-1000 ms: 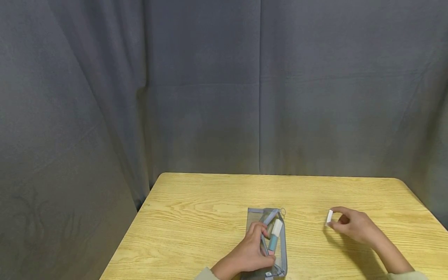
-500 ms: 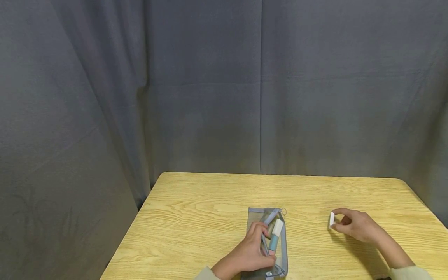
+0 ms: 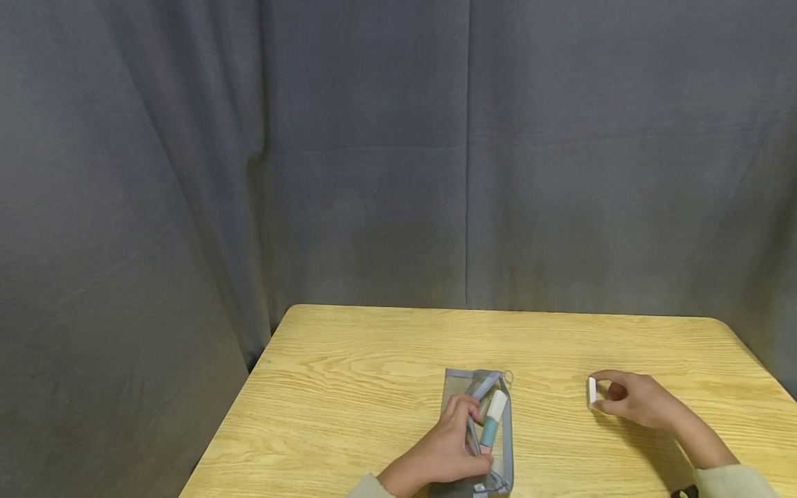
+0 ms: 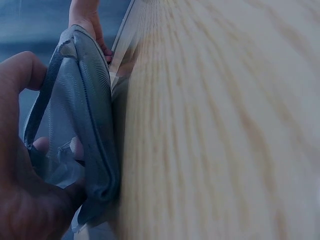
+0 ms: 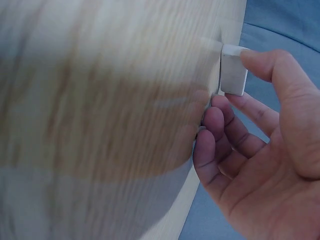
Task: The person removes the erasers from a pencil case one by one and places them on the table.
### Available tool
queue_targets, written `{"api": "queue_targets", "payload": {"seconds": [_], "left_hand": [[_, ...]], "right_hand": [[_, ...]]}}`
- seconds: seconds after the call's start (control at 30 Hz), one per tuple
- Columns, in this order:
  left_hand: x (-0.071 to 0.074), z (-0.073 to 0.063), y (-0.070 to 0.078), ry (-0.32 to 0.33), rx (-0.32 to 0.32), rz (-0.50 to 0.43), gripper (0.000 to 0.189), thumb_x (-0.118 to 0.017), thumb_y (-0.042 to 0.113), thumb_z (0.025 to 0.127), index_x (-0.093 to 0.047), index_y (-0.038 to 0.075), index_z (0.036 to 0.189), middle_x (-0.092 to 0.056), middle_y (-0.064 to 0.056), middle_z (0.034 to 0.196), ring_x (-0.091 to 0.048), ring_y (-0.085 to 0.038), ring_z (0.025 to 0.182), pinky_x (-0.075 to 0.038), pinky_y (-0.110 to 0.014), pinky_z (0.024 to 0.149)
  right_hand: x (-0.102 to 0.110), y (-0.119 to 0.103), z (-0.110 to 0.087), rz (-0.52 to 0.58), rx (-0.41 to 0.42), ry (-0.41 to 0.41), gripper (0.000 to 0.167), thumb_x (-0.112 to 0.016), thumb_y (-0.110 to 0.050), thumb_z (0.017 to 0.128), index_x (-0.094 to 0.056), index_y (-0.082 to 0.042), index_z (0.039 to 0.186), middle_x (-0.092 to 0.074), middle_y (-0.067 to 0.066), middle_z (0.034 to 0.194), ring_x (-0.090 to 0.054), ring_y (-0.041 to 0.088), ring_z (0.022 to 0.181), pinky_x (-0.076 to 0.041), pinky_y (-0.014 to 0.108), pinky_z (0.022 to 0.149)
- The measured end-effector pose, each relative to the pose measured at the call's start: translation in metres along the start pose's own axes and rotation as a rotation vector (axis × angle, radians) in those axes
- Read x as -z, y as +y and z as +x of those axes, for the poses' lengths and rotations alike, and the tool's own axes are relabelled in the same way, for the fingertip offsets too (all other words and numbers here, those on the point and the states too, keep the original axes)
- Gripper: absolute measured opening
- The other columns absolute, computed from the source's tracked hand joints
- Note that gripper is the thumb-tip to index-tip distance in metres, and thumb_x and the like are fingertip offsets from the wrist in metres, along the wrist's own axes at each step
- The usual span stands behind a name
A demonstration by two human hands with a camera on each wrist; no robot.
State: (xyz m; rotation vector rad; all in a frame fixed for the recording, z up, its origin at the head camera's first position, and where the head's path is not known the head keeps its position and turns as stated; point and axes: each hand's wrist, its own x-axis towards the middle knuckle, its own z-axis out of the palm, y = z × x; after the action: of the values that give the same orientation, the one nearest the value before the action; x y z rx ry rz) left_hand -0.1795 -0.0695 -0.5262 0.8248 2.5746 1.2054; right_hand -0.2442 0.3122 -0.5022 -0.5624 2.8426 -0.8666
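Grey curtains [image 3: 373, 173] back a yellow wood-grain table [image 3: 349, 387]. Head view: the left hand [image 3: 443, 446] grips a translucent mesh pouch [image 3: 508, 436], ring [image 3: 509, 377] at its 1 o'clock, with a white, teal and pink stick [image 3: 492, 425] inside. Between 2 and 3 o'clock from the pouch, well apart, the right hand [image 3: 635, 400] pinches a white, eraser-like block [image 3: 591, 392].

Left wrist view: pouch at 9 o'clock, its mouth gaping, fingers and thumb clamped on it.

Right wrist view: block at 2 o'clock, held at the thumb tip; contact with the table cannot be told.
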Motion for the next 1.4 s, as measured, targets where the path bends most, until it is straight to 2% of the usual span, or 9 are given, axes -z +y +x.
{"api": "queue_targets", "payload": {"seconds": [0.37,0.67,0.87,1.2,1.4], "left_hand": [[0.002,0.000,0.002,-0.010,0.007,0.035,0.052,-0.070,0.032,0.081,-0.036,0.018,0.118,-0.031,-0.003,0.147,-0.037,-0.015,0.126,-0.045,-0.029,0.094],[0.001,0.000,0.003,-0.005,0.009,0.027,0.052,-0.070,0.032,0.080,-0.037,0.017,0.117,-0.032,-0.003,0.146,-0.037,-0.016,0.126,-0.046,-0.031,0.095],[0.001,0.001,0.003,-0.004,0.001,0.030,0.052,-0.070,0.031,0.080,-0.037,0.016,0.118,-0.032,-0.004,0.147,-0.037,-0.014,0.123,-0.045,-0.030,0.094],[0.001,0.000,0.004,0.001,0.013,0.029,0.052,-0.070,0.032,0.080,-0.037,0.016,0.118,-0.032,-0.004,0.147,-0.037,-0.015,0.125,-0.045,-0.033,0.096],[0.002,-0.001,0.005,-0.004,0.014,0.031,0.052,-0.069,0.033,0.081,-0.037,0.016,0.119,-0.032,-0.005,0.148,-0.037,-0.014,0.125,-0.044,-0.032,0.097]], "right_hand": [[0.002,0.001,0.001,0.084,-0.006,-0.070,0.065,-0.076,-0.024,0.090,-0.050,0.010,0.139,-0.055,0.003,0.087,-0.044,0.008,0.070,-0.039,0.025,0.058],[0.005,-0.004,0.000,0.063,-0.046,-0.074,0.068,-0.073,-0.028,0.092,-0.046,0.010,0.141,-0.057,0.002,0.089,-0.046,0.011,0.072,-0.041,0.026,0.060],[0.006,-0.013,-0.002,0.034,-0.034,-0.036,0.066,-0.071,-0.028,0.094,-0.045,0.011,0.141,-0.057,0.001,0.087,-0.048,0.010,0.071,-0.043,0.026,0.061],[0.005,-0.047,-0.004,-0.032,0.024,0.118,0.052,-0.069,-0.023,0.095,-0.054,0.007,0.135,-0.060,-0.008,0.079,-0.048,0.003,0.066,-0.042,0.025,0.059],[-0.002,-0.064,-0.004,-0.009,0.026,0.185,0.051,-0.075,-0.024,0.091,-0.059,0.003,0.131,-0.060,-0.010,0.077,-0.049,0.001,0.065,-0.043,0.025,0.060]]}}
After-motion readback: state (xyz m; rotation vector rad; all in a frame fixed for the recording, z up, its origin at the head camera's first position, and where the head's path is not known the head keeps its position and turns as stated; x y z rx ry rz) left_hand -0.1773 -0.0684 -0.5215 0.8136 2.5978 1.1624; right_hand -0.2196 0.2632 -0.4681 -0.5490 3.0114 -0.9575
